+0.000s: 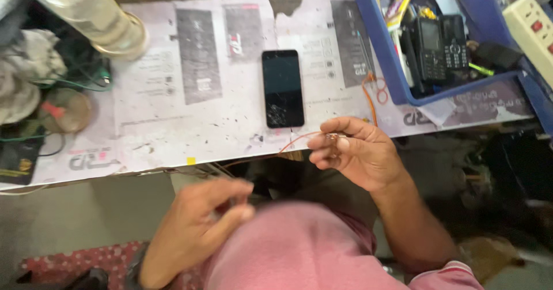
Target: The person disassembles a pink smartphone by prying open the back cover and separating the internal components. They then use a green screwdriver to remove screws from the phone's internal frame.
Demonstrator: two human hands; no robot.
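The right hand (360, 154) pinches a thin orange wire (294, 142) with a small metal tip, just below the cracked black phone (283, 88). The left hand (201, 221), blurred, curls lower left; its grip is unclear.

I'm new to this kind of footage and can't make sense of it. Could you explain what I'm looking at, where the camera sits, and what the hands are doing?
The one picture comes from a camera worn on a person's head, looking down at their own two bare hands and lap. No machine is involved. The right hand pinches a thin orange wire with a small metal tip between its fingertips. The left hand is lower, near the lap, fingers curled together; the picture is too blurred to tell what it holds. Ahead is a worktable covered in printed paper. On it lies a smartphone with a dark, cracked screen. To the right sits a blue tray holding old keypad phones and tools. A clear plastic bottle lies at the upper left.
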